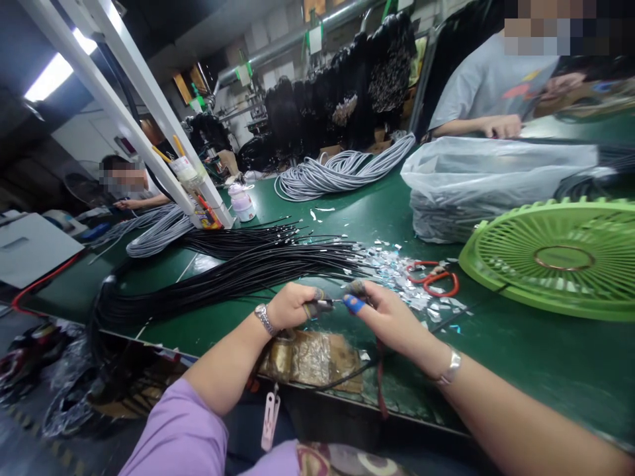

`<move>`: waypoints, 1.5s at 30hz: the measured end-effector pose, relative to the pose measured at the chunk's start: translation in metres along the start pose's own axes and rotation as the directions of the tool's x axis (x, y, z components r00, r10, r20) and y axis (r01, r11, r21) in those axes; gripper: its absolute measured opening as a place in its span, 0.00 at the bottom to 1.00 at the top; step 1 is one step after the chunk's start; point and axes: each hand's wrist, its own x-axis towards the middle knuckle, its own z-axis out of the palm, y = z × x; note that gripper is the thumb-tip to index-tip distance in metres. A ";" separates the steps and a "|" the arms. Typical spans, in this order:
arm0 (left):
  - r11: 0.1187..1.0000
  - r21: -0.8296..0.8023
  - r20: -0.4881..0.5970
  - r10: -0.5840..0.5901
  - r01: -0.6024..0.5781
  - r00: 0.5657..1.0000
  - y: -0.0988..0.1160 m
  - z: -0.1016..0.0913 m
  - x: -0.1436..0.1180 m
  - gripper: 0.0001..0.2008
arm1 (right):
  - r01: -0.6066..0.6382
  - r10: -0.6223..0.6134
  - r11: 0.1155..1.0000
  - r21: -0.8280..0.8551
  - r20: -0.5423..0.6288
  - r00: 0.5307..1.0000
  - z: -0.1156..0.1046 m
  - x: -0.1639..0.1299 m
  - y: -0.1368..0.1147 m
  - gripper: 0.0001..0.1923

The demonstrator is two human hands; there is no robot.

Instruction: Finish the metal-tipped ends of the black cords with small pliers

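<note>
My left hand (300,305) is closed in a pinch on a black cable (325,305) near its end. Facing it, my right hand (381,311) pinches the bared, light-coloured tip of that cable between thumb and forefinger. Tape or finger covers wrap the fingertips of both hands, grey on the left, grey and blue on the right. Just behind my hands lie the ends of a thick bundle of black cables (218,281). White and bluish scraps (391,264) are strewn beyond my right hand, beside red-handled scissors (436,281).
A green fan (560,258) stands at the right on the green table (526,370). Behind it is a clear plastic bag (461,198). Coiled grey cables (342,172) lie at the back. A taped cardboard piece (317,357) sits at the front edge. Two other people work across the table.
</note>
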 end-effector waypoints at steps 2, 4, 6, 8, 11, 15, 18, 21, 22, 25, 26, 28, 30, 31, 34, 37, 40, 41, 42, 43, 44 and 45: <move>0.990 -0.121 0.034 -0.074 0.077 0.997 0.002 0.000 0.002 0.19 | 0.128 -0.129 0.984 -0.123 -0.003 0.992 -0.003 -0.001 0.001 0.07; 0.972 -0.196 0.047 -0.124 0.131 0.991 0.002 0.000 0.002 0.21 | 0.230 -0.232 0.941 -0.246 0.020 0.972 -0.003 -0.002 0.003 0.08; 0.961 -0.229 0.053 -0.147 0.155 0.988 0.002 0.001 0.002 0.22 | 0.306 -0.312 0.877 -0.371 0.044 0.949 -0.002 -0.002 0.007 0.13; 0.961 -0.232 0.062 -0.143 0.154 0.988 0.002 0.002 0.002 0.23 | 0.346 -0.357 0.812 -0.470 0.070 0.932 0.000 -0.003 0.010 0.17; 0.972 -0.195 0.068 -0.124 0.135 0.990 0.001 0.004 0.002 0.21 | 0.379 -0.381 0.745 -0.549 0.116 0.917 0.001 -0.003 0.014 0.17; 0.987 -0.127 0.074 -0.091 0.100 0.993 0.000 0.005 0.002 0.17 | 0.402 -0.387 0.702 -0.589 0.159 0.908 0.000 -0.002 0.014 0.14; 0.998 -0.012 0.036 -0.060 0.061 0.998 0.001 0.007 0.001 0.13 | 0.360 -0.356 0.731 -0.580 0.127 0.926 -0.001 -0.002 0.013 0.08; 0.982 0.188 -0.139 0.012 0.014 0.990 0.004 0.009 0.000 0.09 | 0.252 -0.272 0.836 -0.488 0.032 0.962 0.000 0.000 0.011 0.08; 0.964 0.264 -0.197 0.068 -0.014 0.978 0.005 0.010 -0.001 0.09 | 0.206 -0.223 0.880 -0.428 0.010 0.975 0.001 0.002 0.010 0.08; 0.859 0.497 -0.270 0.293 -0.128 0.917 0.007 0.009 -0.005 0.10 | 0.041 -0.039 0.989 -0.143 0.015 0.999 0.004 0.005 0.005 0.08; 0.816 0.556 -0.263 0.350 -0.155 0.899 0.007 0.009 -0.007 0.10 | -0.022 0.023 0.999 -0.030 0.031 0.999 0.005 0.006 0.003 0.08; 0.761 0.623 -0.216 0.389 -0.180 0.896 0.008 0.008 -0.009 0.11 | -0.165 0.155 0.972 0.166 0.071 0.985 0.007 0.007 0.002 0.09; 0.777 0.600 -0.164 0.350 -0.188 0.922 0.008 0.007 -0.009 0.10 | -0.314 0.289 0.900 0.303 0.125 0.949 0.009 0.007 0.003 0.11; 0.815 0.550 -0.145 0.310 -0.184 0.939 0.007 0.007 -0.008 0.10 | -0.383 0.347 0.855 0.350 0.162 0.924 0.010 0.007 0.004 0.12; 0.968 0.242 -0.129 0.101 -0.067 0.987 0.008 0.007 -0.003 0.11 | -0.505 0.449 0.748 0.431 0.231 0.863 0.010 0.008 0.008 0.14; 0.976 -0.160 -0.113 -0.166 0.147 0.980 0.009 0.008 0.004 0.20 | -0.446 0.443 0.779 0.440 0.117 0.889 0.005 0.010 0.010 0.15; 0.854 -0.458 -0.086 -0.319 0.247 0.944 0.011 0.010 0.009 0.26 | -0.238 0.264 0.910 0.341 -0.030 0.964 -0.003 0.009 0.008 0.17; 0.810 -0.522 -0.066 -0.349 0.266 0.935 0.011 0.010 0.009 0.27 | -0.168 0.189 0.943 0.286 -0.046 0.981 -0.005 0.008 0.008 0.17; 0.769 -0.572 -0.043 -0.374 0.284 0.926 0.012 0.011 0.010 0.28 | -0.108 0.121 0.968 0.228 -0.045 0.992 -0.007 0.007 0.007 0.18; 0.732 -0.611 -0.017 -0.394 0.303 0.919 0.012 0.012 0.010 0.28 | -0.057 0.063 0.984 0.169 -0.031 0.998 -0.007 0.006 0.007 0.18; 0.699 -0.641 0.006 -0.410 0.318 0.912 0.012 0.012 0.010 0.28 | -0.011 0.013 0.993 0.114 -0.016 1.000 -0.007 0.005 0.007 0.17; 0.673 -0.663 0.022 -0.420 0.328 0.907 0.012 0.012 0.009 0.28 | 0.031 -0.030 0.998 0.061 -0.006 1.000 -0.006 0.005 0.008 0.15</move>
